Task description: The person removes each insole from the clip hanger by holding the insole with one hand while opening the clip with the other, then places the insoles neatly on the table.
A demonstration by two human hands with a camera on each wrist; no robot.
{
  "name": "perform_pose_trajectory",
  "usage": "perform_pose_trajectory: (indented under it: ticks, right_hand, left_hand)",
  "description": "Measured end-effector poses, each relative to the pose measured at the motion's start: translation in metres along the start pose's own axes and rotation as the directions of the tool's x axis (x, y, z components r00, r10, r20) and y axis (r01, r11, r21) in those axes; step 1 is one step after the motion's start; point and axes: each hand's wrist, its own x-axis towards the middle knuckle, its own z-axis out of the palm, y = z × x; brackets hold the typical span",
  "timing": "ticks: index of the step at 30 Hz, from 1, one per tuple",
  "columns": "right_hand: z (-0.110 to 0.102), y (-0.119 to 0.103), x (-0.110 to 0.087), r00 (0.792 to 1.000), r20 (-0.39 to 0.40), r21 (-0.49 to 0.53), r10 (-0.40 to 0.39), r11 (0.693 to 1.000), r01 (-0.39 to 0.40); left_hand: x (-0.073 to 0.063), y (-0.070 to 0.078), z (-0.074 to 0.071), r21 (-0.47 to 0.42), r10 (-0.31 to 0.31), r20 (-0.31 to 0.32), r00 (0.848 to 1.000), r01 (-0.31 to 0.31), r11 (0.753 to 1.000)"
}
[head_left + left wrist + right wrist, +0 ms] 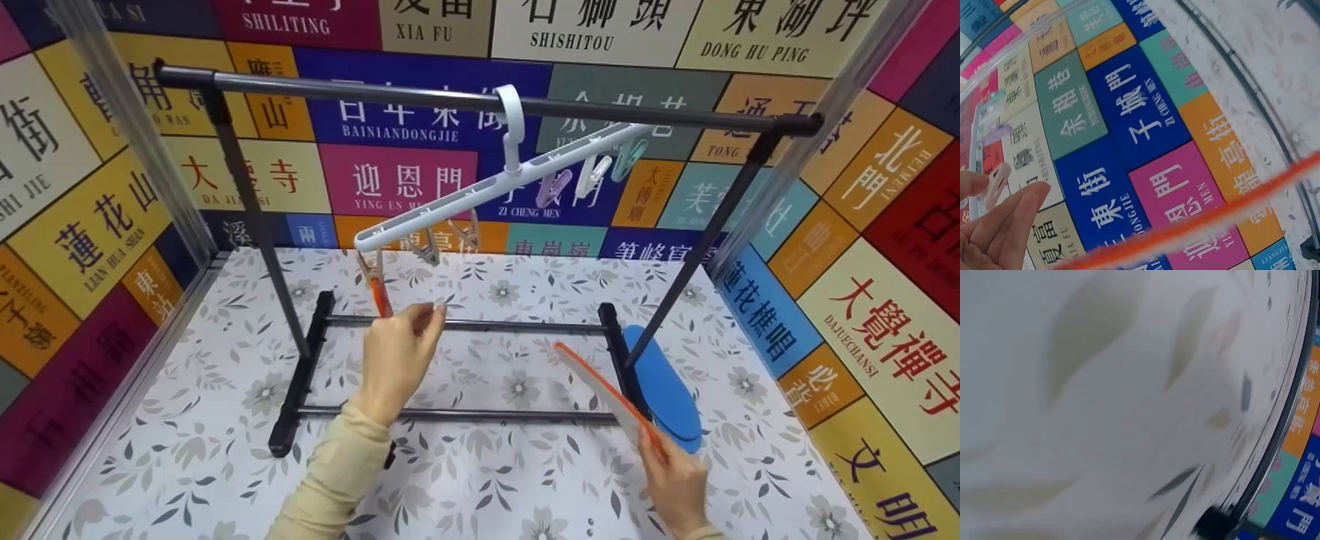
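Observation:
A pale clip hanger (480,191) hangs tilted by its hook from the black rail, left end lower. From its left-end beige clip hangs an orange insole (380,297), seen edge-on, its lower part hidden behind my left hand (397,356). That hand is raised below the hanger's left half, thumb and fingertips apart; in the left wrist view a pale clip (997,185) appears in the gap between them. My right hand (675,476) grips the near end of another insole (600,386), thin and edge-on with an orange rim. The right wrist view misses that hand.
A black rack (345,88) stands on the flower-patterned table (517,487), two low bars joining its feet. Blue insoles (667,394) lie by its right foot. More clips (592,176) hang along the hanger. Sign-printed walls surround the table.

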Motion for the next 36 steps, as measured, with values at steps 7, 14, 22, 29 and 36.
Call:
perform_pose_trajectory:
  ticks: [7, 14, 22, 29, 36]
  right_hand:
    - [-0.036, 0.034, 0.005, 0.999, -0.047, -0.133, -0.003, 0.991, -0.003]
    - [-0.064, 0.059, 0.017, 0.997, -0.011, -0.254, 0.08, 0.964, -0.081]
    - [-0.078, 0.08, 0.017, 0.98, 0.089, -0.329, 0.176, 0.934, -0.138]
    - [-0.084, 0.101, 0.007, 0.971, 0.118, -0.383, 0.21, 0.911, -0.15]
    - [-0.082, 0.118, 0.012, 0.852, 0.248, -0.51, 0.461, 0.81, -0.289]
  left_hand:
    - [-0.022, -0.006, 0.003, -0.015, 0.008, 0.025, 1.0, -0.007, 1.0]
    - [-0.04, -0.015, 0.004, -0.043, -0.017, -0.014, 1.0, 0.017, 0.999]
    - [-0.068, -0.021, 0.012, -0.013, -0.042, 0.009, 0.999, 0.042, 0.999]
    - [-0.081, -0.024, 0.008, 0.0, -0.062, 0.016, 0.998, 0.062, 0.998]
    - [-0.093, -0.025, 0.01, -0.004, -0.1, 0.042, 0.994, 0.1, 0.995]
